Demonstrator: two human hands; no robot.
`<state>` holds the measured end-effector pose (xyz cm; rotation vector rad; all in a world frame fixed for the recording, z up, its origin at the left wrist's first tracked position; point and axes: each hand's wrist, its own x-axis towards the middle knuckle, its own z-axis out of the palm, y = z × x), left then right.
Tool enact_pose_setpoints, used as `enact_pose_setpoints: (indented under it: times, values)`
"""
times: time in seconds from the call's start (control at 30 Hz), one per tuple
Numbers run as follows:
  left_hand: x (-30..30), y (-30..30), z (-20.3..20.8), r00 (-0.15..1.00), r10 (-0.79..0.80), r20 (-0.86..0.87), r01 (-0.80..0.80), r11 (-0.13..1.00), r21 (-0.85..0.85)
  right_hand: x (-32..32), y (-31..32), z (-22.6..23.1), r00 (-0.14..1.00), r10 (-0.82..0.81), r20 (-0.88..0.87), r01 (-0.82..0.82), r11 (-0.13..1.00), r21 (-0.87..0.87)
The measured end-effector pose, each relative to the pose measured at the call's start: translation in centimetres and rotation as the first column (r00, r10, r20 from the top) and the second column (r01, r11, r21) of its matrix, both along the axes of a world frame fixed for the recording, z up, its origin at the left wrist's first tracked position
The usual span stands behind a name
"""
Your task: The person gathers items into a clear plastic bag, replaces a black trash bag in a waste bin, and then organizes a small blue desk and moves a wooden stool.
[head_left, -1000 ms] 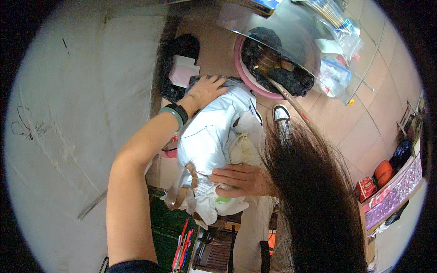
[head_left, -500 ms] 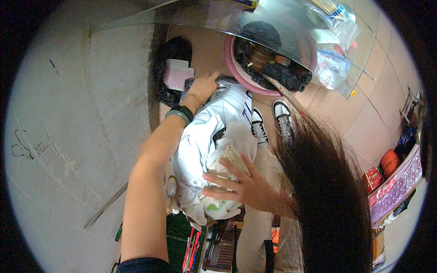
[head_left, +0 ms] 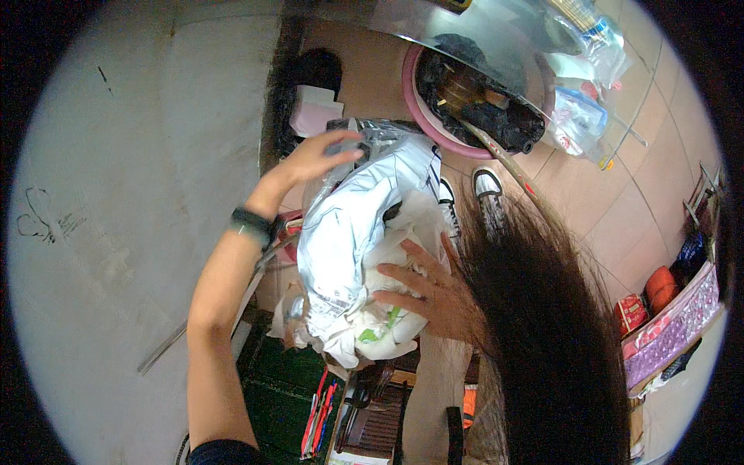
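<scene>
A light blue and white plastic bag (head_left: pixel 333 240), bulging and wrinkled, stands in front of me. Crumpled white material (head_left: pixel 395 329) with bits of green fills its near end. Across the bag's right side my right hand (head_left: pixel 426 291) lies with fingers spread, resting against the white material; my hair partly covers it. Beside the bag's far left edge, my left hand (head_left: pixel 318 159) has its fingers stretched out and apart, close to a clear plastic film (head_left: pixel 376 136). It holds nothing.
Beyond the bag is a pink-rimmed tub (head_left: pixel 418 116) lined with black plastic, with a stick (head_left: pixel 504 155) leaning from it. A glass tabletop (head_left: pixel 364 23) overhangs it. A pale wall (head_left: pixel 139 194) runs along the left. Long dark hair (head_left: pixel 550 333) blocks the lower right.
My left hand has drawn back to the left from the bag's far edge, its fingers coming off the plastic. My right hand stays spread on the white material.
</scene>
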<state>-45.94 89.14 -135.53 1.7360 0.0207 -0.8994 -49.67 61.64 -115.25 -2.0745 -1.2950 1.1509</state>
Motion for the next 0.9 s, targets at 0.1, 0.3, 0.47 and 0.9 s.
enact_pose_setpoints:
  times: [0.1,0.3,0.47,0.9]
  values:
    - [-8.2,6.2,7.5,0.945,0.109,-0.308,-0.114,0.994,0.001,-0.1,1.2,0.6,0.996,0.031,-0.089,-0.030,0.999,0.011]
    - [-19.2,1.1,18.6,0.841,0.240,-0.485,-0.328,0.939,-0.105,-2.8,-0.9,-2.1,0.993,-0.065,0.098,0.052,0.990,0.130]
    - [-19.6,-4.5,19.3,0.920,0.387,-0.062,-0.359,0.895,0.267,-1.6,-0.5,-1.4,0.978,-0.156,0.138,0.126,0.971,0.205]
    - [-19.2,-6.2,21.0,0.839,0.543,-0.044,-0.432,0.712,0.554,-0.9,-1.2,-0.3,0.963,-0.269,0.013,0.265,0.953,0.145]
